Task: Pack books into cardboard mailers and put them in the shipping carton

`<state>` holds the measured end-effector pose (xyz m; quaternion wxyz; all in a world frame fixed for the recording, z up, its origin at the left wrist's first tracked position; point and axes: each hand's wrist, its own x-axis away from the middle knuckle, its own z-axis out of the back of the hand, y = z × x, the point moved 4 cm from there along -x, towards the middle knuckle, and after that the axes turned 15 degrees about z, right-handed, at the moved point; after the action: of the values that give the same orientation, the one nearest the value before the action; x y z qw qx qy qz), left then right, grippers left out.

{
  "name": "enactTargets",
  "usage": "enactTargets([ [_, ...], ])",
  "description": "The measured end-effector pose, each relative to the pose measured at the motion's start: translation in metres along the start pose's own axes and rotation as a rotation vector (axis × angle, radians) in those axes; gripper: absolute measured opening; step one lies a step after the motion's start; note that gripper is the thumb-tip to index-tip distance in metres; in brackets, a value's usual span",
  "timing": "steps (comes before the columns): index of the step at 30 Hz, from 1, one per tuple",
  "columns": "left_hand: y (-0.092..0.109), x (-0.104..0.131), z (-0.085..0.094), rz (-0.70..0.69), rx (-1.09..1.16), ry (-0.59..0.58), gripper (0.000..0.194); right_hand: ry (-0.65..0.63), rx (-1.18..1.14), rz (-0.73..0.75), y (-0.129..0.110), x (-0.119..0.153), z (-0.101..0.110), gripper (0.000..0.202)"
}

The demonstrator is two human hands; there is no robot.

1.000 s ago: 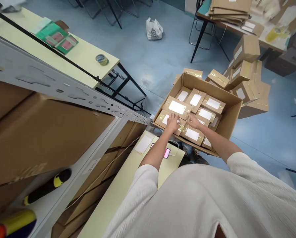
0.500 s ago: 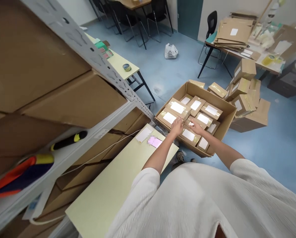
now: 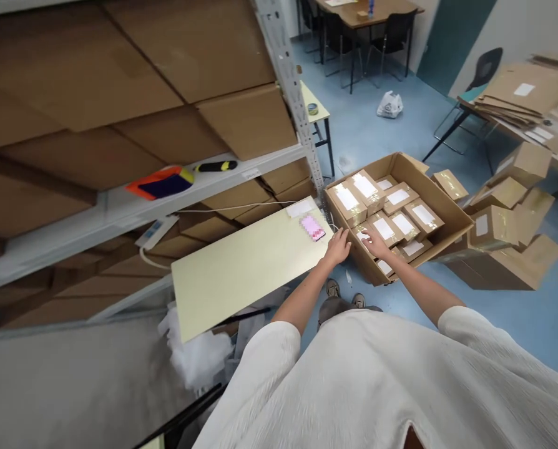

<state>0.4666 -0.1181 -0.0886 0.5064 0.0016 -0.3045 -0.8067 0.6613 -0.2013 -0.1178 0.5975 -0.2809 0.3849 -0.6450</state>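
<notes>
A large open carton [image 3: 447, 244] stands on the floor, filled with several small brown boxes [image 3: 422, 215] bearing white labels. My left hand [image 3: 338, 246] is at the carton's near left edge, fingers apart and holding nothing. Over the near part of the carton, my right hand [image 3: 375, 244] reaches in with its fingers at a small labelled box [image 3: 362, 236]; the fingers are apart, and no box is lifted. A pink-screened phone [image 3: 312, 228] lies on the pale narrow table [image 3: 241, 268] left of my left hand.
Metal shelving [image 3: 279, 158] with large cartons runs along the left. More small boxes [image 3: 494, 227] are piled right of the carton. A table with flattened cardboard [image 3: 522, 90] stands at the back right. A white bag [image 3: 390, 105] lies on the floor.
The view has turned left, showing more shelf and pale table. My left hand has moved off the small boxes to the carton's edge. My right hand stays over the near boxes.
</notes>
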Motion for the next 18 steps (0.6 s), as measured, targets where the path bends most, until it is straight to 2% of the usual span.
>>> enactTargets([
  [4, -0.05, 0.043, 0.016, 0.157, 0.04, 0.094, 0.064, -0.102, -0.035, 0.15, -0.035, -0.022, -0.047, 0.041],
  [8, -0.113, 0.106, 0.042, 0.335, 0.095, 0.233, 0.064, -0.278, -0.074, 0.248, -0.085, -0.035, -0.118, 0.039],
  [13, -0.194, 0.22, 0.075, 0.546, 0.224, 0.428, 0.067, -0.54, -0.072, 0.418, -0.174, -0.024, -0.218, 0.039],
  [18, -0.263, 0.352, 0.086, 0.682, 0.34, 0.623, 0.073, -0.727, -0.107, 0.609, -0.273, 0.021, -0.32, 0.04],
])
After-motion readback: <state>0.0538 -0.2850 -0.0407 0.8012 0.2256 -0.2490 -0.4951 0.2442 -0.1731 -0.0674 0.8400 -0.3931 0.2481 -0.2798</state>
